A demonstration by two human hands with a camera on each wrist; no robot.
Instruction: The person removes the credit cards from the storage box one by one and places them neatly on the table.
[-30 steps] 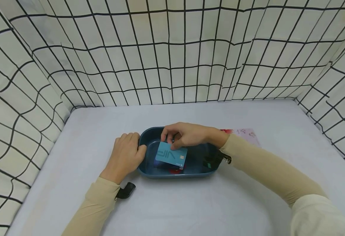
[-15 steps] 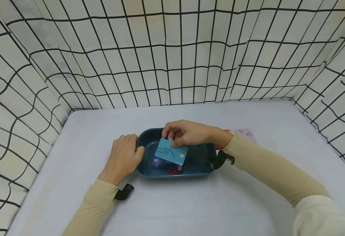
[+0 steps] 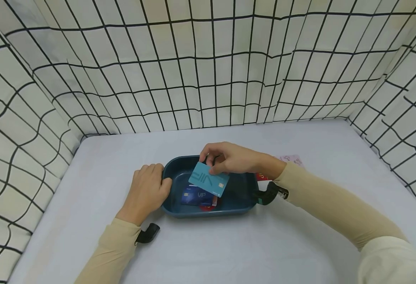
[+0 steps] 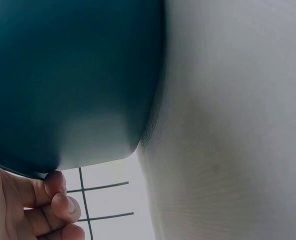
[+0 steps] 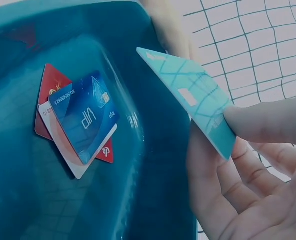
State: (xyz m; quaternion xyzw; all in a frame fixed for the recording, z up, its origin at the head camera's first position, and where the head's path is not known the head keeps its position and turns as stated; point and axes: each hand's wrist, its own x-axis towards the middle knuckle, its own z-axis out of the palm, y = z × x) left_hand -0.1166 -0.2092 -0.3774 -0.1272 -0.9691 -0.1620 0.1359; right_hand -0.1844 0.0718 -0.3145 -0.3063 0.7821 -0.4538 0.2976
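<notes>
In the head view my left hand (image 3: 147,191) holds the left end of a dark blue-green oval tray (image 3: 208,215), thumb at the rim. The left wrist view shows its curled fingers (image 4: 62,207) against the tray's outer edge. Over the tray, my right hand (image 3: 241,157) pinches a light teal plastic card (image 3: 208,180) between thumb and fingers. That card is tilted and clear of the cards below. On the tray floor lies a small fanned stack: a blue VIP card (image 5: 82,117) on top, a white-edged card (image 5: 72,162) and a red card (image 5: 52,80) under it.
To the right of the tray, partly behind the right wrist, are a red-and-white piece (image 3: 262,176) and a pink patterned sheet (image 3: 292,159) on the white table (image 3: 236,252). White walls with black grid lines (image 3: 213,59) enclose the back and sides.
The right hand has lifted the teal card slightly up and to the right of the tray's left end, uncovering more of the blue VIP card. The left hand keeps its hold on the tray.
</notes>
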